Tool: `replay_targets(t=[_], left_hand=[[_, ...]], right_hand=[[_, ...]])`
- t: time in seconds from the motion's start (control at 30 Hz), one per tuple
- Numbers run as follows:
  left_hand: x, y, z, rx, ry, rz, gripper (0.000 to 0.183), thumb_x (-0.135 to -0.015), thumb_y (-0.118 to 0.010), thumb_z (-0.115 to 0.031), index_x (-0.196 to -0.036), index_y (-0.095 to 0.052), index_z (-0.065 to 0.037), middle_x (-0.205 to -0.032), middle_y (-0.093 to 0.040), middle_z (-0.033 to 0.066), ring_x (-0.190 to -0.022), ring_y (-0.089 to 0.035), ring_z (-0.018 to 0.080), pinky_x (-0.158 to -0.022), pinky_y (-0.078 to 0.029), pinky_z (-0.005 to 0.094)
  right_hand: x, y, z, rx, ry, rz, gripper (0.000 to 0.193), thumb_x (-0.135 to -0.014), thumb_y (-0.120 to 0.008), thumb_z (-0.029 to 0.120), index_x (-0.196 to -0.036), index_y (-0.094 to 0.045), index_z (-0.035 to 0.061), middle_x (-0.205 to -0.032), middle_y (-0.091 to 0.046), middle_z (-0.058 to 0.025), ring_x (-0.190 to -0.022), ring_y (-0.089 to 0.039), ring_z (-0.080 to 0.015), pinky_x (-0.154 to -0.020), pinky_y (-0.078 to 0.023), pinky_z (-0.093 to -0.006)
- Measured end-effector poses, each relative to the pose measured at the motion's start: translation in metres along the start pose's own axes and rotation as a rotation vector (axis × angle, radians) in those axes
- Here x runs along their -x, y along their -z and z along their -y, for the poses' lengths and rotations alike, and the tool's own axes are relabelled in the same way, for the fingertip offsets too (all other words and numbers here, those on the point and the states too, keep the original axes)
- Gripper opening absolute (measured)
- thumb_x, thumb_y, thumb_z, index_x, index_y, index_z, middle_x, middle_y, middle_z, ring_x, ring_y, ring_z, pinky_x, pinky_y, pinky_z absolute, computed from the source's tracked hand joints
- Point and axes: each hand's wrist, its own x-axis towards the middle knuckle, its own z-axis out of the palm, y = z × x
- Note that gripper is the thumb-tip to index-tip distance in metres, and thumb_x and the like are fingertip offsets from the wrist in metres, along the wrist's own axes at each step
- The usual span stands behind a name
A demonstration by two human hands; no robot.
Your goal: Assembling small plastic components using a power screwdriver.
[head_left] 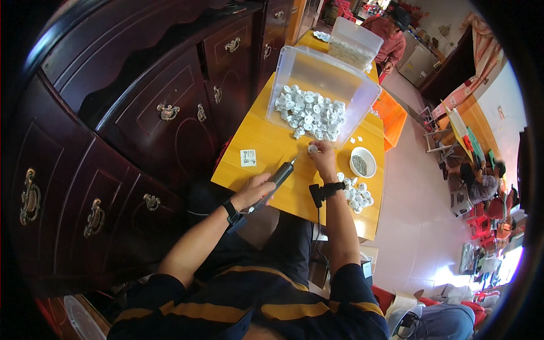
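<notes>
My left hand [253,191] is wrapped round a grey electric screwdriver [279,177], whose thin bit points up and to the right over the yellow table [238,170]. Between the fingertips of my right hand [323,159] is a small round white plastic part [312,149]. The bit's tip lies just left of that part, apart from it. Beyond my right hand, a heap of white plastic parts [311,111] fills the opening of a clear plastic bin [354,85] tipped on its side. A white bowl [370,153] of small metal pieces stands right of my right hand.
More white parts [357,195] lie beside my right wrist. A square white label [248,158] lies at the table's left. Dark wooden cabinets [170,130] line the left side. An orange crate [392,116] stands right of the table. A person [392,42] sits behind a second clear bin [352,48].
</notes>
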Motion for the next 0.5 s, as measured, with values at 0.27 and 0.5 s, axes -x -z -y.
replay_targets(t=[0.27,0.5], left_hand=[[-0.001,-0.003,-0.011,-0.07,0.046,0.021,0.021,-0.091,-0.052,-0.023,-0.089,-0.056,-0.002,-0.069,-0.058,0.0041,-0.055,-0.06,0.0119,-0.052,-0.049,0.0262],[-0.003,-0.002,-0.007,-0.086,0.071,0.003,0.023,-0.091,-0.052,-0.025,-0.091,-0.058,-0.002,-0.069,-0.059,0.0041,-0.055,-0.06,0.0115,-0.05,-0.049,0.0257]], right_hand=[[0.03,-0.008,-0.008,-0.728,-0.266,0.186,0.018,-0.091,-0.064,0.01,-0.108,-0.062,0.0041,-0.09,-0.064,-0.001,-0.077,-0.06,-0.0085,-0.067,-0.049,-0.0213],[0.039,-0.016,-0.004,-0.539,-0.208,0.114,0.02,-0.092,-0.064,0.012,-0.11,-0.065,0.0037,-0.088,-0.064,0.0019,-0.074,-0.057,-0.005,-0.065,-0.046,-0.0188]])
